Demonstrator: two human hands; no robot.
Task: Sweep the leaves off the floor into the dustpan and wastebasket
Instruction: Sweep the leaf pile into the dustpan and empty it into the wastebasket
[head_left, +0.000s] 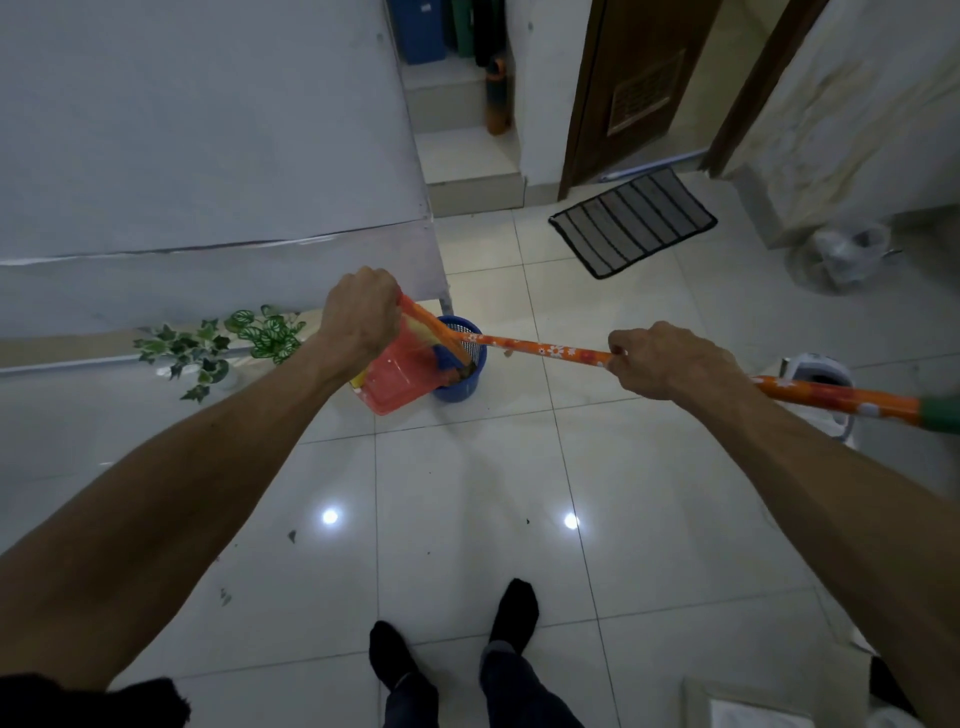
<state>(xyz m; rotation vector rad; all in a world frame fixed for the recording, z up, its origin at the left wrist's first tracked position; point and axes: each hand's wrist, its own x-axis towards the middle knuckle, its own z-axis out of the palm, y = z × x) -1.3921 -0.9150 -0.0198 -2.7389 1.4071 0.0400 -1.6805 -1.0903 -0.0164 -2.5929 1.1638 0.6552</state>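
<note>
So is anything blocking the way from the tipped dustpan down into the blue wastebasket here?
Nothing visible blocks it. The left hand holds the red dustpan tilted with its lower edge at the open rim of the blue wastebasket. Only the broom, gripped by the right hand, reaches in there, its head at the basket's mouth.

Glossy white floor tiles (467, 493) (two lamp glints), a striped doormat (634, 221) before a brown door (623, 88).

dim, bluish | two ceiling-light glares on floor tiles (467, 493) | wide-angle edge bending
</note>
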